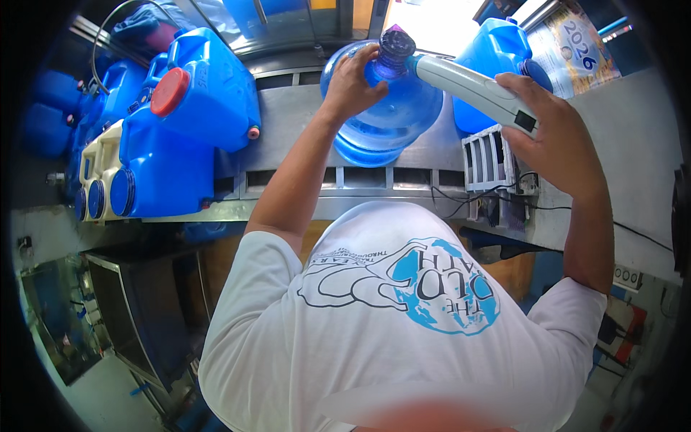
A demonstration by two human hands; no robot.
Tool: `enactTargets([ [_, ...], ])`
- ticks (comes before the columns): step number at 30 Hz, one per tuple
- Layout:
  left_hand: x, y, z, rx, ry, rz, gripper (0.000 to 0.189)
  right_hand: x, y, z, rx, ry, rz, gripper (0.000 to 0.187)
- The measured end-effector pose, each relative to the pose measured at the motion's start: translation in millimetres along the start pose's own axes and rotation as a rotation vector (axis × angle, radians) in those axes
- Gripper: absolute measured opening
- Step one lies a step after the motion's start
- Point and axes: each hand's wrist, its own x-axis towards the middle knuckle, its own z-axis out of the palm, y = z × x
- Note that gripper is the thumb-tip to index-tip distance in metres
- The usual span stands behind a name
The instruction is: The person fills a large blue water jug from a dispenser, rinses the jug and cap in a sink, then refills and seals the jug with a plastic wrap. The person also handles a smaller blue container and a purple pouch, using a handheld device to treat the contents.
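A round blue-tinted clear water bottle (397, 116) stands upright on the metal counter before me. Its neck is topped by a dark cap (398, 43) with a purplish film cover peaking above it. My left hand (353, 81) is curled at the left of the neck, thumb and index finger apart; whether its fingertips press on the neck is unclear. In my right hand (556, 132) is a long white hand-held device (467, 83), gripped at its rear end. The blue tip of this device points left, right beside the neck.
Blue jerrycans (216, 92), one with a red cap (170, 92), crowd the left counter beside cream ones (108, 151). Another blue jerrycan (494, 48) stands right, behind a white plastic rack (488, 159). A black cord (545, 207) crosses the right counter. The metal counter (286, 124) has a slotted front.
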Motion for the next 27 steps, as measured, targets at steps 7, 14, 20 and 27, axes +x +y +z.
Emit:
enactTargets([
  [7,0.1,2.9,4.0,-0.022,0.075,-0.092,0.066,10.0,48.1,-10.0,0.212,-0.058,-0.084,0.06],
  [14,24.0,60.2,21.9,-0.069,0.15,-0.392,0.078,62.8,136.1,-31.5,0.229,-0.016,-0.275,0.063],
  [20,27.4,51.0,51.9,0.242,0.425,-0.398,0.068,100.0,138.9,-42.7,0.189,-0.115,-0.504,0.065],
  [27,31.2,49.4,47.7,0.109,0.319,-0.418,0.052,133.8,175.6,-43.8,0.019,0.046,-0.627,0.064],
])
